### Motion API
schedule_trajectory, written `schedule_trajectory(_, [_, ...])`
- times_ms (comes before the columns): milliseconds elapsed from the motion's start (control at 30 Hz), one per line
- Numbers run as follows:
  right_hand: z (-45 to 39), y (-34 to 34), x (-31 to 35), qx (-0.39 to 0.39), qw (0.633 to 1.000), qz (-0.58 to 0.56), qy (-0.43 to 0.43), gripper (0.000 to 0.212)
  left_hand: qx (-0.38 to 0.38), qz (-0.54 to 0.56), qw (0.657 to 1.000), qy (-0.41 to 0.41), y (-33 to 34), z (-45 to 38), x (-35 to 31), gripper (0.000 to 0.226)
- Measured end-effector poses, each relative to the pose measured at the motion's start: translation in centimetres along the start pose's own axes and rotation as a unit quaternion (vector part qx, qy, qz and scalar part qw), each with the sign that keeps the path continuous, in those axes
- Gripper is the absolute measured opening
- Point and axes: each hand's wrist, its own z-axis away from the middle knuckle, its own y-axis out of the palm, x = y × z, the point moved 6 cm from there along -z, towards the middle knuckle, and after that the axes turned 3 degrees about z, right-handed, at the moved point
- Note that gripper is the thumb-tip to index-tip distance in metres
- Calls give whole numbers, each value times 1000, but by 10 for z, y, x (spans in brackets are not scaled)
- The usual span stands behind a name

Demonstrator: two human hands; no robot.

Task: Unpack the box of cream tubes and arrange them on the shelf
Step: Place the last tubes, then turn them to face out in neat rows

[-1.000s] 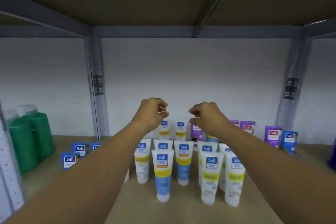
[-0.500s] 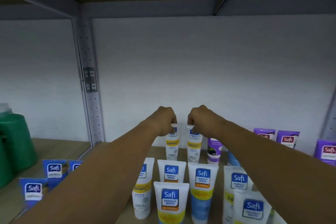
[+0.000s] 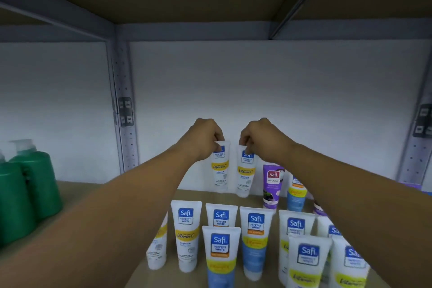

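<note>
I have both hands reaching deep toward the back edge of the shelf [image 3: 70, 196]. My left hand [image 3: 203, 139] pinches the crimped top of one white Vitamin C tube [image 3: 220, 170], the fingers [image 3: 218, 139] closed on it, and my right hand [image 3: 261, 139] pinches the top of a second white Vitamin C tube [image 3: 245, 174] the same way. The two tubes hang cap-down just beside each other, near the white back wall [image 3: 280, 89]; I cannot tell whether their caps touch the shelf. Just to their right stands a purple tube [image 3: 272, 186]. Nearer the front edge, a cluster of standing tubes [image 3: 221, 248] fills the middle of the shelf, white and blue ones with yellow bands. Green bottles [image 3: 25, 192] stand at the left edge, beyond the grey upright post [image 3: 122, 112].
</note>
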Motion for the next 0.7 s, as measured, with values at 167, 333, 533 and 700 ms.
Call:
schedule_trajectory(167, [15, -71, 35, -67, 998, -3, -23, 26, -48, -22, 998, 30, -70, 23, -29, 19])
schedule_trajectory(333, [38, -132, 79, -103, 994, 9, -48, 19, -70, -43, 996, 43, -133, 61, -50, 18])
schedule_trajectory(533, [77, -165, 135, -89, 994, 10, -67, 19, -47, -67, 996, 43, -176, 120, -60, 17])
schedule_trajectory(700, [112, -148, 168, -41, 995, 4, -87, 21, -7, -52, 998, 34, -175, 167, -51, 16])
